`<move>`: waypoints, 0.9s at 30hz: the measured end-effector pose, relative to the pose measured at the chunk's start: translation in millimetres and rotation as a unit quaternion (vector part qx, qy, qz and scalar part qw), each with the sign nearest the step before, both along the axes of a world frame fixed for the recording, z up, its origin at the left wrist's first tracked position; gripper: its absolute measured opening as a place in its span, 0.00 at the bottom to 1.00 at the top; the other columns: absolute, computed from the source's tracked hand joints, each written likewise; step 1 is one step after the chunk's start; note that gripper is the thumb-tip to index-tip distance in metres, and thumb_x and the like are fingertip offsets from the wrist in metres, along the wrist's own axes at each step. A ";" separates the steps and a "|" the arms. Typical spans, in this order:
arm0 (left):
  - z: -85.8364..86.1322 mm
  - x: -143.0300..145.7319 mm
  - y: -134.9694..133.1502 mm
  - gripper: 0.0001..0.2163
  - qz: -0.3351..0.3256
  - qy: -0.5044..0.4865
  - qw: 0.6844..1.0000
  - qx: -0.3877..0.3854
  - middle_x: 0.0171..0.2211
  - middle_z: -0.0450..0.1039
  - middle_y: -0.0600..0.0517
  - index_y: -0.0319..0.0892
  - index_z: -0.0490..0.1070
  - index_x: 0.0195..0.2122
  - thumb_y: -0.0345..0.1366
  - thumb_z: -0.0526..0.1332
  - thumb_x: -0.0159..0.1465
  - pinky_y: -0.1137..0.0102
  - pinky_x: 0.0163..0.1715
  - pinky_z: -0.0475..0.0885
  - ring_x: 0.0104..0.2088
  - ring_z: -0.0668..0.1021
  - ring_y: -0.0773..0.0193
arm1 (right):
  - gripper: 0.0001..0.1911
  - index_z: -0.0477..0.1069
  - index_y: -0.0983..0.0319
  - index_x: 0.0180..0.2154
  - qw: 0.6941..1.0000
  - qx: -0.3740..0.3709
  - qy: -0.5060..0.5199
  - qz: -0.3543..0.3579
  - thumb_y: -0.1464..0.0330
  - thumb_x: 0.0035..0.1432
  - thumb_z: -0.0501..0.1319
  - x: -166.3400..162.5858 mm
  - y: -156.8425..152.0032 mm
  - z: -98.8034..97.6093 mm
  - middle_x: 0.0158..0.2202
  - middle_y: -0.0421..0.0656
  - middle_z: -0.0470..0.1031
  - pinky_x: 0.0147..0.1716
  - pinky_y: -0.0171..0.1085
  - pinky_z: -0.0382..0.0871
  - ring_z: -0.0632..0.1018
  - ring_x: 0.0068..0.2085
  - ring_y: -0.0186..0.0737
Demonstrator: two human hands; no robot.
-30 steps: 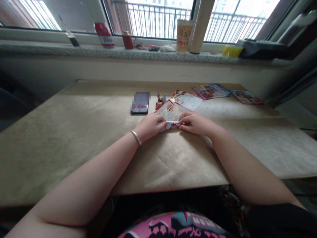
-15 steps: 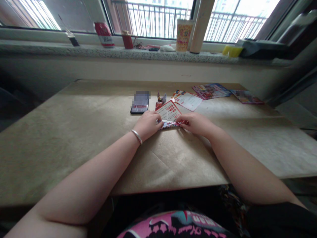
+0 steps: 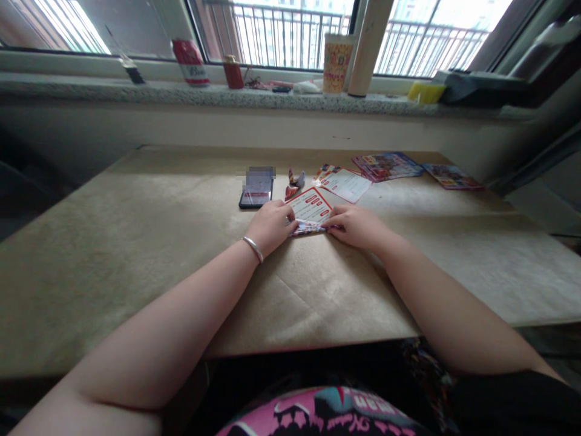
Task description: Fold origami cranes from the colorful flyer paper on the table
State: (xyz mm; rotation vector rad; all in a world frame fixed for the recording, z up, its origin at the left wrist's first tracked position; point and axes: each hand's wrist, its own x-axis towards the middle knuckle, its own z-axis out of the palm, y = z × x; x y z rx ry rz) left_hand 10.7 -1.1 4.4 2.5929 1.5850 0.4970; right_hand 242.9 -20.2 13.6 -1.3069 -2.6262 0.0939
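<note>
Bright daylight came in through a wide window (image 3: 82,63) with a pale frame, and a railing of upright bars (image 3: 422,45) stood beyond the glass. Under it, a speckled stone sill (image 3: 158,94) ran above a plain, pale wall (image 3: 272,126). A broad bench (image 3: 136,254) with a beige, softly mottled top stood by that wall, lighter toward the right; the room's lower left lay in shadow.

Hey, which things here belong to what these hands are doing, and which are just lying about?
In use:
printed sheet, held by left hand and right hand
perhaps the similar sheet behind it

Lying about:
phone, apparently
red-and-white can
patterned cup
</note>
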 end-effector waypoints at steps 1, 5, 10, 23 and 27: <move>-0.3 0.2 0.1 0.08 0.001 -0.002 1.000 0.000 0.37 0.73 0.46 0.40 0.75 0.32 0.38 0.60 0.62 0.64 0.44 0.70 0.40 0.74 0.57 | 0.14 0.80 0.57 0.44 1.000 0.002 -0.005 -0.006 0.68 0.60 0.59 -0.7 -0.6 0.2 0.40 0.46 0.78 0.40 0.38 0.67 0.75 0.40 0.40; -1.5 0.5 1.1 0.08 0.008 -0.007 1.000 -0.001 0.37 0.73 0.46 0.40 0.76 0.32 0.38 0.61 0.62 0.64 0.44 0.70 0.41 0.74 0.57 | 0.14 0.80 0.56 0.44 0.999 0.017 -0.014 -0.023 0.67 0.61 0.58 -3.2 -1.7 -0.2 0.41 0.46 0.78 0.40 0.38 0.66 0.75 0.41 0.41; -3.2 -0.5 2.9 0.08 0.004 -0.015 1.000 0.004 0.37 0.73 0.47 0.40 0.76 0.32 0.38 0.60 0.62 0.64 0.45 0.70 0.40 0.75 0.58 | 0.14 0.80 0.55 0.45 0.999 0.022 -0.015 -0.030 0.66 0.62 0.57 -4.4 -2.1 -1.5 0.42 0.45 0.78 0.40 0.38 0.66 0.76 0.42 0.42; -6.6 -0.6 4.1 0.10 -0.032 -0.037 0.998 0.031 0.40 0.73 0.46 0.40 0.78 0.35 0.36 0.57 0.63 0.65 0.47 0.71 0.41 0.75 0.59 | 0.15 0.80 0.55 0.46 0.998 0.018 -0.023 -0.049 0.65 0.62 0.57 -6.2 -3.3 0.0 0.43 0.45 0.79 0.41 0.38 0.67 0.77 0.43 0.43; -3.4 1.5 -1.4 0.14 -0.084 0.009 0.996 0.031 0.39 0.76 0.45 0.39 0.79 0.38 0.38 0.53 0.66 0.63 0.49 0.71 0.43 0.76 0.58 | 0.15 0.80 0.55 0.45 0.997 0.016 -0.030 -0.075 0.63 0.63 0.56 -5.3 -2.6 -0.2 0.43 0.46 0.78 0.39 0.38 0.68 0.77 0.42 0.43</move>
